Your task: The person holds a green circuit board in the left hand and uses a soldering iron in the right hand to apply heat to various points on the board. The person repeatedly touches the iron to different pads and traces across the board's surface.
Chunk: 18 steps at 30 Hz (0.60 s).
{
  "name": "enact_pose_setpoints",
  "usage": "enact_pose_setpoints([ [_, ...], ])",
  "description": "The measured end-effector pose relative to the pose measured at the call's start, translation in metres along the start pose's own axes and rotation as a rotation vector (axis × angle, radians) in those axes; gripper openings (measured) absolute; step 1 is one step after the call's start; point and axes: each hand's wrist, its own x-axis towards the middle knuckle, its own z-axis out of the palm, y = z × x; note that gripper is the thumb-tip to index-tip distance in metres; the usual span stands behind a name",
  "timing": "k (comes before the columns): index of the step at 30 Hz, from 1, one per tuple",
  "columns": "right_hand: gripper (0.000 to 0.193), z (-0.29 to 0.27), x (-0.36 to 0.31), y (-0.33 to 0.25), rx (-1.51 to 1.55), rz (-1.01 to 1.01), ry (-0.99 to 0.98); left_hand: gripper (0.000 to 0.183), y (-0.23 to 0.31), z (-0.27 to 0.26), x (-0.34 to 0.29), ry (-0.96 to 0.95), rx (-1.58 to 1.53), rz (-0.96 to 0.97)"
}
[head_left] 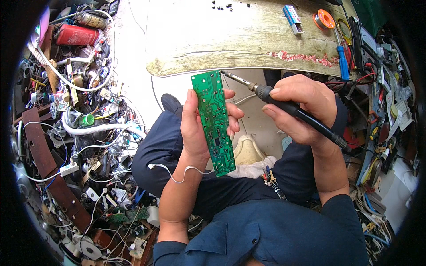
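Upright over my lap, a long green circuit board (216, 122) is gripped by its edges in my left hand (194, 126), thumb on one side and fingers on the other. A white cable (178, 181) with a small plug trails from the board's lower left. In my right hand (306, 106) is a soldering iron (293, 108), held like a pen. Its tip points left and lies at the board's top right corner; whether it touches cannot be told. My right fingers are closed around the dark handle.
Beyond the board is a wooden table (199, 44) bearing a solder spool (324, 19), a blue-and-white small box (293, 20), a blue-handled screwdriver (342, 62), reddish scraps (304, 57) and small black parts (228, 6). Piled electronic scrap (102, 177) and a red cylinder (76, 35) crowd the left.
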Motion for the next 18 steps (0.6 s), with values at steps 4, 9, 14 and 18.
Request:
enact_pose_setpoints([
  [4, 0.038, -0.0002, -0.0010, -0.0005, 0.009, 0.019, -0.009, 0.078, -0.0005, -0.0013, 0.0005, -0.011, 0.006, 0.008],
  [9, 0.032, 0.0006, 0.0020, -0.0009, 0.007, 0.000, 0.004, 0.078, -0.0011, -0.0017, 0.0003, 0.001, 0.030, 0.016],
  [14, 0.030, 0.0009, 0.0032, -0.0013, -0.001, -0.010, 0.014, 0.078, -0.0016, -0.0017, 0.0007, 0.008, 0.082, 0.034],
  [18, 0.029, 0.0017, 0.0022, -0.0002, 0.000, 0.000, 0.015, 0.077, -0.0014, -0.0006, 0.0007, 0.027, 0.140, 0.044],
])
